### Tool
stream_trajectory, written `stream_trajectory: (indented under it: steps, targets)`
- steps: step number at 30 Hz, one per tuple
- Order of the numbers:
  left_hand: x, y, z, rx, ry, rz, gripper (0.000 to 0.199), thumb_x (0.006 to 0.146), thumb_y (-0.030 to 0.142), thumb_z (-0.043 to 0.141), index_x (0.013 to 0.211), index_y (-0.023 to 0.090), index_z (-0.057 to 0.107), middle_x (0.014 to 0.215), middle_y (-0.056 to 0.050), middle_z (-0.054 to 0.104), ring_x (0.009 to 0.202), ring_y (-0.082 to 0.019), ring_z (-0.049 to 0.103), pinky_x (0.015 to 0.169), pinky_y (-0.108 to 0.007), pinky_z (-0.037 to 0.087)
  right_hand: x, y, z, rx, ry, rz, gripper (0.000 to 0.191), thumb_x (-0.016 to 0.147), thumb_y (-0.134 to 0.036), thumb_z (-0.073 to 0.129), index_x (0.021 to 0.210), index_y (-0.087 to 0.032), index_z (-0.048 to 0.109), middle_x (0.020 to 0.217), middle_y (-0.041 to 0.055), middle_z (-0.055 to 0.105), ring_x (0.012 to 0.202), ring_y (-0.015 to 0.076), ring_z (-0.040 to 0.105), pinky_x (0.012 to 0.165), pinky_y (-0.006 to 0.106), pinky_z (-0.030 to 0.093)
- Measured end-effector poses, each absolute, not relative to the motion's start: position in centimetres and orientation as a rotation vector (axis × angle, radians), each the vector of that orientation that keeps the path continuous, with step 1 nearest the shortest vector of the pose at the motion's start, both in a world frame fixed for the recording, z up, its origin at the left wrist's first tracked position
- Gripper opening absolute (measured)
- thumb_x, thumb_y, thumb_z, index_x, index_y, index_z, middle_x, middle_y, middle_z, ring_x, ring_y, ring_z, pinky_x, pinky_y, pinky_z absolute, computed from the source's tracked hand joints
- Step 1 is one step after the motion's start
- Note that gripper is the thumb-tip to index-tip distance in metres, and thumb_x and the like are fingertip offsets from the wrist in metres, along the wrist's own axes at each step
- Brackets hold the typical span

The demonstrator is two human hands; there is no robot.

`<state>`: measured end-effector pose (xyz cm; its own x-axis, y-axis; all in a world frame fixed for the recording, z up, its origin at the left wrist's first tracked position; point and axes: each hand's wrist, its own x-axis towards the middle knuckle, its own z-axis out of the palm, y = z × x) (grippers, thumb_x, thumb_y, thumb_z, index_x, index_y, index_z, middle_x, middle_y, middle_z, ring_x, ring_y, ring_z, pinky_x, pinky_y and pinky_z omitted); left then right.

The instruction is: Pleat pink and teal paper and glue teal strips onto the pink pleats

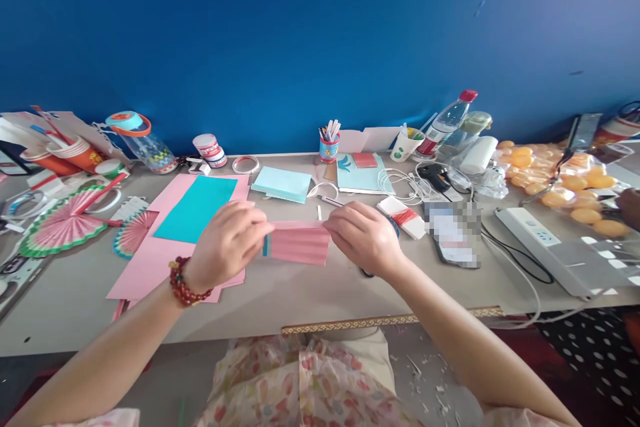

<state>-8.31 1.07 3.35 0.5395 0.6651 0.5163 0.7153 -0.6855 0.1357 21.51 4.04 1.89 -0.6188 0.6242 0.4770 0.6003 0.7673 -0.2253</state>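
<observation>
A pleated strip of pink paper (300,245) with a teal band near its left end is stretched between my two hands, just above the table. My left hand (231,240), with a red bead bracelet (186,285) at the wrist, pinches its upper left corner. At the upper right corner, my right hand (367,237) is closed on the same paper. Pink sheets (145,267) lie left of my left hand, topped by a teal sheet (196,208). Dark handles, perhaps of scissors (367,273), peek out under my right hand.
Two folded paper fans (65,223) lie at the left. Behind my hands are light blue sheets (281,183) and a pen cup (329,147). At the right are a phone (453,233), a glue gun (434,178), a power strip (543,247) and bagged orange balls (575,180).
</observation>
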Motion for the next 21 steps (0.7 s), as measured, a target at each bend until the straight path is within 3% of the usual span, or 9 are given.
stream_trajectory:
  steps: [3,5,14,21]
  targets:
    - [-8.6,-0.7,0.2,-2.556,-0.965,-0.887,0.030,0.090,0.013,0.057,0.115,0.030,0.064,0.101,-0.002,0.069,0.098,-0.019,0.062,0.102,-0.042,0.046,21.9,2.1,-0.4,-0.838,-2.409,-0.231,0.022,0.097,-0.016,0.048,0.103,-0.026,0.067,0.098,0.0041,0.070,0.094,0.0195,0.059,0.084,0.035,0.043]
    - [-8.6,-1.8,-1.9,-2.620,-0.859,-0.835,0.033,0.090,0.008,0.055,0.117,0.025,0.063,0.100,-0.004,0.071,0.095,-0.019,0.063,0.100,-0.041,0.048,22.2,0.9,-2.3,-0.756,-2.466,-0.287,0.019,0.096,-0.015,0.051,0.101,-0.025,0.067,0.096,0.0031,0.071,0.090,0.0189,0.058,0.082,0.034,0.043]
    - [-7.5,-6.6,-5.5,-2.803,-0.804,-0.645,0.021,0.091,0.006,0.051,0.102,0.017,0.064,0.095,-0.007,0.067,0.088,-0.018,0.060,0.092,-0.041,0.052,22.9,-2.8,-6.1,-0.582,-2.588,-0.118,0.017,0.096,-0.012,0.049,0.098,-0.016,0.066,0.090,0.0051,0.070,0.082,0.0174,0.055,0.075,0.032,0.044]
    - [-6.8,-7.2,-5.8,-2.948,-1.170,-0.491,0.020,0.095,0.011,0.044,0.101,0.016,0.063,0.090,-0.007,0.062,0.084,-0.020,0.056,0.074,-0.034,0.048,22.6,-2.9,-6.4,-0.659,-2.650,-0.005,0.019,0.098,-0.014,0.046,0.098,-0.018,0.065,0.090,0.0055,0.069,0.084,0.0175,0.056,0.076,0.032,0.042]
